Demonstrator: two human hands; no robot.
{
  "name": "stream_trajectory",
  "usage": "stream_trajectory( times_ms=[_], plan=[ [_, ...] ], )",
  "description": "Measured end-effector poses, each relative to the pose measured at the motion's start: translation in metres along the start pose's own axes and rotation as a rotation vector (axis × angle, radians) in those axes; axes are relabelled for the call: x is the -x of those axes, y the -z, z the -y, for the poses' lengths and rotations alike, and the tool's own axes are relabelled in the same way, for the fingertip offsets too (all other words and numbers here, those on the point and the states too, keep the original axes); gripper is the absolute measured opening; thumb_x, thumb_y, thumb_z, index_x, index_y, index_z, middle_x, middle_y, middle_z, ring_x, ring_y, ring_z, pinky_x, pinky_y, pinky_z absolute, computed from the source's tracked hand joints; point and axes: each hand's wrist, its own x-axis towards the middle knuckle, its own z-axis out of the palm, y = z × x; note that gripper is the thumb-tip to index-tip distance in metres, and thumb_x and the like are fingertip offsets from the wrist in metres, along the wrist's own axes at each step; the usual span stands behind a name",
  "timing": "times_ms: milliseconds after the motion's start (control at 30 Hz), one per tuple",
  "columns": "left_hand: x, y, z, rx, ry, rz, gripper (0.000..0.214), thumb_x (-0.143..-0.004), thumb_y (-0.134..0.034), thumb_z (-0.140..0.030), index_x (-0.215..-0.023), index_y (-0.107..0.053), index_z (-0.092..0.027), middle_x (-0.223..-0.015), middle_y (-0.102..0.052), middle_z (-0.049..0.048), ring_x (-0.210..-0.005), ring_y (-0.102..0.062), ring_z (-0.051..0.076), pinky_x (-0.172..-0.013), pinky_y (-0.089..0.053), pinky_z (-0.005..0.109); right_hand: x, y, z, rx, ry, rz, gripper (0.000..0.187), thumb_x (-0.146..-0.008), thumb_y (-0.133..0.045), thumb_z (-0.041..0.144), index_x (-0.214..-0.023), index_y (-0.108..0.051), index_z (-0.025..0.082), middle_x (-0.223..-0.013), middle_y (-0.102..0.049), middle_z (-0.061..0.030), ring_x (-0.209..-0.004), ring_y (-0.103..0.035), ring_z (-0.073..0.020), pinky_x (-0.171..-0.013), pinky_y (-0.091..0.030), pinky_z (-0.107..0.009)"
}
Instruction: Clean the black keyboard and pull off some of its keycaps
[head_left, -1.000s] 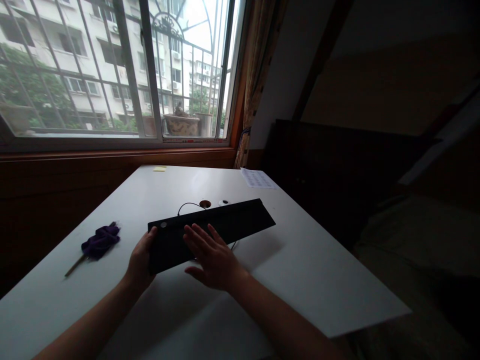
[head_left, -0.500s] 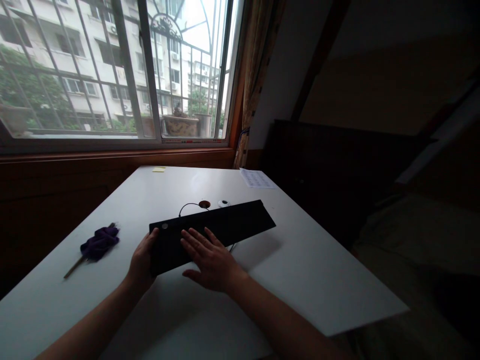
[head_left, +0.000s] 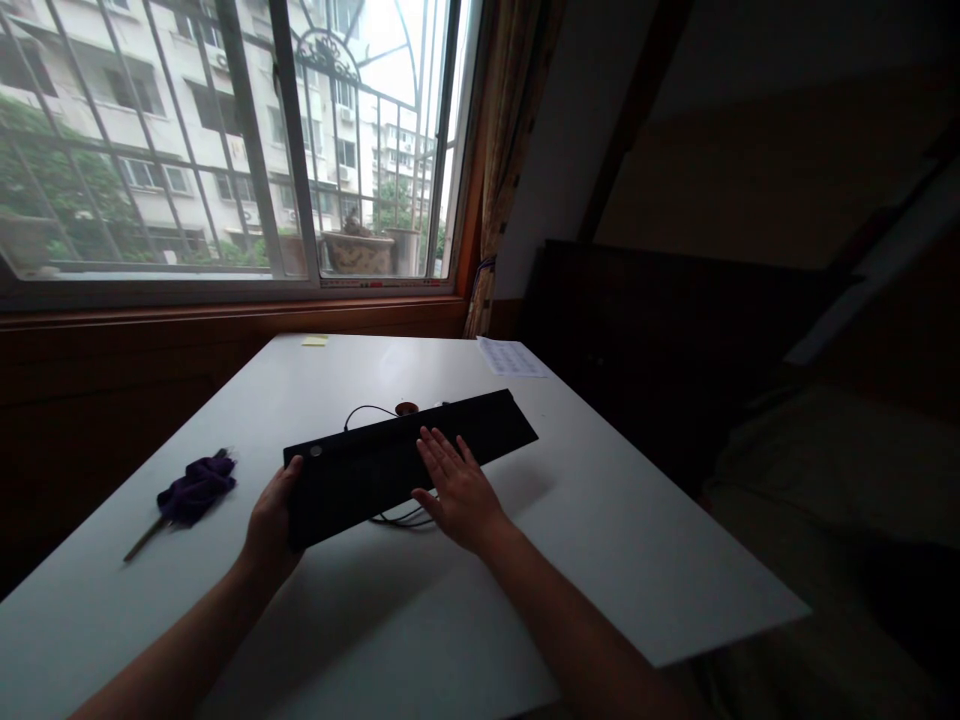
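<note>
Nearest of all, two bare forearms (head_left: pixel 187 620) reach in over the white table (head_left: pixel 637 560) toward a long black panel (head_left: pixel 352 490), and here's the left hand (head_left: pixel 268 525), gripping that panel by its left end, thumb up on the face, the other fingers out of sight below! The right hand (head_left: pixel 465 500) is open, gripping nothing, fingers stretched out over the panel's face, right of its middle; how firmly they press, you can't tell. Dark loops of cable (head_left: pixel 401 525) peek out under the panel's near edge. Off to the panel's left, well apart, lies a purple cloth bundle (head_left: pixel 199 490) with a thin handle. The panel itself is tilted and held up off the tabletop, a soft shadow underneath, a round grey spot (head_left: pixel 316 451) at its far left corner. Just beyond it, a thin cord (head_left: pixel 367 407) arcs toward a round brown-rimmed hole (head_left: pixel 406 408). Farther past the panel, a yellow sticky note (head_left: pixel 315 341) sits to the left, a printed sheet (head_left: pixel 514 358) to the right. Deeper yet, beyond the panel, it's a patterned curtain (head_left: pixel 499 180), a barred window, a planter (head_left: pixel 360 253) and pale apartment blocks!
</note>
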Motion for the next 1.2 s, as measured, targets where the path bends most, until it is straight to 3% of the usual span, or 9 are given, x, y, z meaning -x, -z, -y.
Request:
stream_trajectory(
  times_ms=[233,333,400,500,667,867,967,1100,1200],
  plan=[
    [0.0,-0.001,-0.004,0.051,-0.029,-0.051,0.013,-0.092,-0.069,-0.027,-0.096,-0.07,-0.015,-0.073,-0.073,0.004,-0.063,-0.074,0.024,-0.063,-0.066,0.035,0.008,0.009,-0.033,-0.107,-0.139,-0.18,0.075,-0.111,-0.038,0.044,-0.171,0.003,0.022,-0.176,-0.021,-0.0142,-0.163,-0.02,-0.0269,-0.129,-0.026,-0.061],
    [-0.001,0.0,-0.005,0.073,-0.053,-0.041,0.013,-0.094,-0.066,-0.025,-0.099,-0.071,-0.015,-0.078,-0.075,0.0053,-0.065,-0.074,0.024,-0.065,-0.066,0.035,0.015,0.015,-0.042,-0.247,-0.065,-0.147,0.064,-0.11,-0.042,0.043,-0.169,-0.026,0.023,-0.16,-0.053,-0.0147,-0.152,-0.046,-0.0287,-0.125,-0.036,-0.06],
    [-0.001,0.001,-0.006,0.074,-0.064,-0.037,0.011,-0.096,-0.065,-0.024,-0.097,-0.071,-0.015,-0.077,-0.075,0.0047,-0.061,-0.072,0.022,-0.062,-0.065,0.033,0.02,0.019,-0.044,-0.411,-0.052,-0.217,0.047,-0.111,-0.042,0.039,-0.154,-0.053,0.025,-0.121,-0.08,-0.009,-0.122,-0.072,-0.0249,-0.115,-0.051,-0.052],
    [-0.001,-0.001,-0.007,0.078,-0.045,-0.048,0.012,-0.097,-0.062,-0.022,-0.095,-0.071,-0.014,-0.077,-0.074,0.0047,-0.063,-0.073,0.022,-0.066,-0.065,0.034,0.026,0.026,-0.044,-0.56,-0.161,-0.408,0.038,-0.111,-0.04,0.033,-0.136,-0.067,0.027,-0.087,-0.082,-0.001,-0.088,-0.08,-0.0196,-0.098,-0.063,-0.042],
    [0.001,-0.002,-0.009,0.102,-0.041,-0.091,0.01,-0.095,-0.067,-0.024,-0.093,-0.072,-0.015,-0.074,-0.073,0.0035,-0.06,-0.071,0.021,-0.058,-0.063,0.029,0.02,0.025,-0.041,-0.463,-0.134,-0.288,0.045,-0.109,-0.043,0.036,-0.152,-0.053,0.027,-0.147,-0.067,-0.0076,-0.14,-0.06,-0.024,-0.124,-0.041,-0.055],
    [0.005,-0.006,-0.011,0.085,-0.02,-0.094,0.012,-0.096,-0.065,-0.024,-0.096,-0.072,-0.015,-0.075,-0.074,0.0043,-0.06,-0.071,0.022,-0.058,-0.063,0.031,0.015,0.025,-0.038,-0.355,-0.037,-0.275,0.047,-0.111,-0.037,0.03,-0.157,-0.048,0.028,-0.151,-0.063,-0.0077,-0.144,-0.055,-0.0216,-0.123,-0.042,-0.052],
    [0.007,-0.008,-0.011,0.091,-0.016,-0.064,0.014,-0.097,-0.063,-0.024,-0.093,-0.073,-0.014,-0.07,-0.071,0.0034,-0.055,-0.069,0.02,-0.052,-0.06,0.028,0.013,0.018,-0.041,-0.129,-0.174,-0.242,0.061,-0.112,-0.036,0.037,-0.17,-0.022,0.024,-0.173,-0.033,-0.0111,-0.161,-0.026,-0.0264,-0.129,-0.028,-0.06],
    [0.005,-0.007,-0.009,0.092,-0.005,-0.054,0.015,-0.097,-0.064,-0.025,-0.091,-0.072,-0.015,-0.07,-0.072,0.0051,-0.061,-0.073,0.024,-0.058,-0.064,0.032,0.014,0.004,-0.055,0.032,-0.267,-0.058,0.067,-0.112,-0.033,0.048,-0.172,-0.012,0.025,-0.171,-0.036,-0.011,-0.161,-0.028,-0.0276,-0.127,-0.029,-0.06],
    [0.005,-0.007,-0.009,0.09,0.005,-0.057,0.013,-0.095,-0.064,-0.024,-0.094,-0.073,-0.014,-0.069,-0.071,0.0052,-0.064,-0.074,0.026,-0.064,-0.066,0.036,0.018,0.002,-0.067,0.084,-0.368,-0.144,0.068,-0.113,-0.029,0.047,-0.172,-0.008,0.022,-0.175,-0.026,-0.012,-0.163,-0.019,-0.0267,-0.129,-0.025,-0.058]
  ],
)
